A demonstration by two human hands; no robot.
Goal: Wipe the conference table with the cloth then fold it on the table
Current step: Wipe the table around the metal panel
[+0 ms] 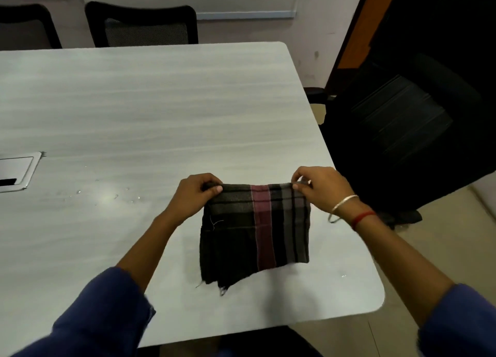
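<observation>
Hands, left [194,195] and right [320,188], are pinching the plaid cloth's [255,230] far corners, lifting that edge off the surface [161,101], likely squaring a fold.

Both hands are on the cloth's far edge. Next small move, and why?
Probably bring that edge toward the body and lay it on the near frayed edge, halving the checked cloth. The left hand and right hand each pinch a far corner; the rest lies on the conference table.

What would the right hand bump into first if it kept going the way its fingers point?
The right hand would probably meet the left hand across the plaid cloth's top edge; depth unclear.
</observation>
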